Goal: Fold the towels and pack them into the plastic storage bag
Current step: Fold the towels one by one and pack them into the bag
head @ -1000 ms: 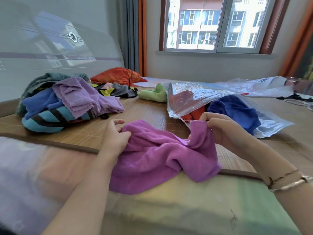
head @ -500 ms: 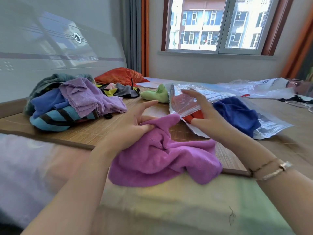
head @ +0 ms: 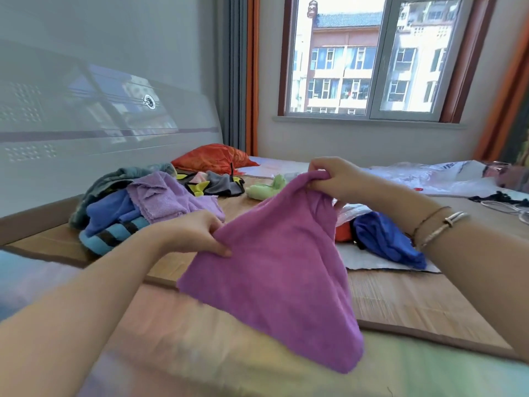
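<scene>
while both hands pinch edge, purple towel (head: 274, 270) hangs below grip.

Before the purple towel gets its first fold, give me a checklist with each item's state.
1. Left hand pinches the purple towel at its edge: ok.
2. Right hand grips the top corner: ok.
3. Towel spread flat between the hands: not ok, it hangs bunched and slanted.
4. Lower edge free of the mat: cannot tell.
5. Plastic bag within reach, blue towel already on or in it: ok.
6. Bag mouth open: cannot tell, the towel hides it.
</scene>
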A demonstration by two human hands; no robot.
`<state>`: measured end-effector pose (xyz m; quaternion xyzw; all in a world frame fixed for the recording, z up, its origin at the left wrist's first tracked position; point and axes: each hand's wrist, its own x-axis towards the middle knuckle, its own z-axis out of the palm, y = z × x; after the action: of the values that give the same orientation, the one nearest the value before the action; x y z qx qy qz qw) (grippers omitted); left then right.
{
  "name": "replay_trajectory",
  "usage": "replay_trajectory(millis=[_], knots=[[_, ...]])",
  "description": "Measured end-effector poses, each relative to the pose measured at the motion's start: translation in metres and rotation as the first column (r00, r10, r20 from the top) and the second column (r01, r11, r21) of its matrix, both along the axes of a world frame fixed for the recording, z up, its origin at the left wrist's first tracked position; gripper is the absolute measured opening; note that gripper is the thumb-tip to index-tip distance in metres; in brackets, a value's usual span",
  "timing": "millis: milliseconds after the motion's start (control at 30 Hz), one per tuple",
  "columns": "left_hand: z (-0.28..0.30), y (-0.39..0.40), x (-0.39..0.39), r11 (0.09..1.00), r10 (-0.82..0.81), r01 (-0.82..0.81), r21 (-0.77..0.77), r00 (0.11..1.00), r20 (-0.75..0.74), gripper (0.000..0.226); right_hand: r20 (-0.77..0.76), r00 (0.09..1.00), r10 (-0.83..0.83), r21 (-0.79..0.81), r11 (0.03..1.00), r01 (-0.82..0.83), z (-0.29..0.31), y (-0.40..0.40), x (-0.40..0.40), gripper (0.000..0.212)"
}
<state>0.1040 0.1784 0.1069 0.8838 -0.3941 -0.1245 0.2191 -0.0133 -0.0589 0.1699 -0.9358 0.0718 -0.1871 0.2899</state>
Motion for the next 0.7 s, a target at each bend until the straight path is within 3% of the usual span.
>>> replay_trajectory(millis=[100, 167, 267, 367, 467, 600, 700], knots=[[0.028, 0.011, 0.034, 0.958, 0.193, -0.151, -0.242, 0.968, 0.160, 0.022, 0.017, 0.988, -0.155, 0.014, 0.988, 0.154, 0.017, -0.012, 0.027, 0.024], [0.057, 0.013, 0.051, 0.885, 0.307, -0.152, -0.440, 0.901, 0.306, 0.032, 0.117, 0.969, -0.218, 0.232, 0.955, 0.187, 0.035, -0.019, 0.045, 0.027], [0.099, 0.017, 0.061, 0.788, 0.440, -0.121, -0.603, 0.797, 0.415, 0.020, 0.317, 0.921, -0.226, 0.544, 0.839, 0.019, 0.064, -0.021, 0.062, 0.031], [0.119, 0.030, 0.062, 0.734, 0.503, -0.062, -0.677, 0.719, 0.479, 0.002, 0.448, 0.884, -0.137, 0.580, 0.797, -0.170, 0.069, -0.014, 0.064, 0.030], [0.105, 0.049, 0.058, 0.748, 0.473, -0.066, -0.660, 0.751, 0.460, 0.012, 0.413, 0.910, -0.032, 0.561, 0.796, -0.227, 0.044, -0.011, 0.056, 0.024], [0.042, 0.075, 0.039, 0.880, 0.248, -0.039, -0.473, 0.888, 0.388, 0.028, 0.226, 0.973, 0.048, 0.515, 0.842, -0.161, -0.027, -0.005, 0.038, 0.024], [-0.024, 0.093, 0.031, 0.952, 0.155, -0.083, -0.293, 0.961, 0.231, 0.014, 0.033, 0.992, 0.121, 0.283, 0.951, -0.125, -0.089, -0.004, 0.020, 0.024]])
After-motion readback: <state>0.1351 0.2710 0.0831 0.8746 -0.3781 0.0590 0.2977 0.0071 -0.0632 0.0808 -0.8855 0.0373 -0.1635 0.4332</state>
